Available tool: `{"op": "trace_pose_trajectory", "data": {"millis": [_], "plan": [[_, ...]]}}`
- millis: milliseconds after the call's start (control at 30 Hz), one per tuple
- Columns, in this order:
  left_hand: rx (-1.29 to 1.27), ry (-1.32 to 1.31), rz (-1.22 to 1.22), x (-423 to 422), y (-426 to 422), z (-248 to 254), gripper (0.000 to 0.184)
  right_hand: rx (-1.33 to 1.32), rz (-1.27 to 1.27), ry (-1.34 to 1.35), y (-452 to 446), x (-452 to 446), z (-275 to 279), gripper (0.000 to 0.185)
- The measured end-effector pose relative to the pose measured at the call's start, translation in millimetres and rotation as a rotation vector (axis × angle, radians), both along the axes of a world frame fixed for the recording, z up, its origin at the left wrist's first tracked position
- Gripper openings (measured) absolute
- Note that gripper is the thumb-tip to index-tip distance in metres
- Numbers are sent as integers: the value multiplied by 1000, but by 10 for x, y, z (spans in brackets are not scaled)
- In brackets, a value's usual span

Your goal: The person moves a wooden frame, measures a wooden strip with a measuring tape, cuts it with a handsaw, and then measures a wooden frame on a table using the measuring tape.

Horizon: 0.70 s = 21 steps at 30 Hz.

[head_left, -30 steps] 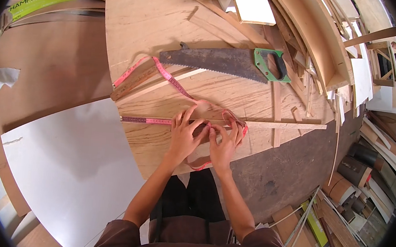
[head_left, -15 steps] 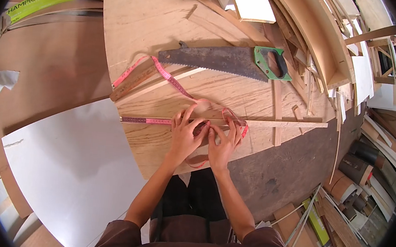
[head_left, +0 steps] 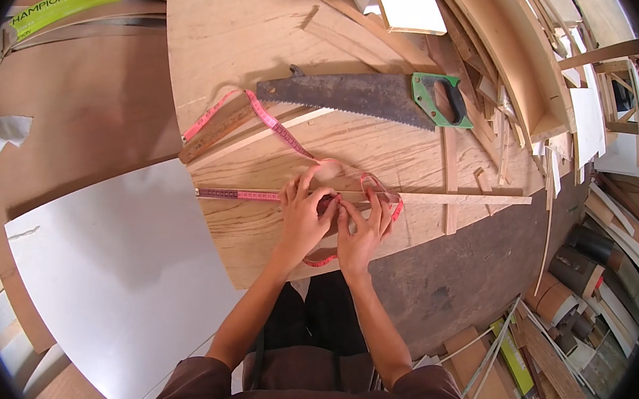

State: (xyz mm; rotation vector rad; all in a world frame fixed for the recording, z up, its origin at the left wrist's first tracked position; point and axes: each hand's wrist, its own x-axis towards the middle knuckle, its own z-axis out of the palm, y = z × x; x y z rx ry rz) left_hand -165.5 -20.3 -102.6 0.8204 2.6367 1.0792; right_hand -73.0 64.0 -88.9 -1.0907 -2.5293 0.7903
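A pink measuring tape runs along a thin wooden strip on the plywood board. My left hand pinches the tape over the strip, thumb and fingers closed. Close beside it, my right hand also has its fingertips pinched on the tape, the two thumbs almost touching. Loose loops of the tape curl past the right hand's fingers and below the hands, and another length stretches up to the left. The exact spot gripped is partly hidden by the fingers.
Beyond the hands lies a handsaw with a green and black handle. A white sheet covers the lower left over a brown board. Wood offcuts and a long wooden trough fill the upper right; rolled sheets stand on the floor.
Both hands stay pinched on the tape at nearly the same place. The tape loop beneath the hands has shifted slightly; the view has moved a little.
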Motion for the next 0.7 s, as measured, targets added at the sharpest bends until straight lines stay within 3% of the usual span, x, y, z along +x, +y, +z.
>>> {"op": "trace_pose_trajectory", "data": {"millis": [700], "plan": [[34, 14, 21, -4, 41, -71, 17, 40, 31, -19, 39, 28, -25, 22]]}}
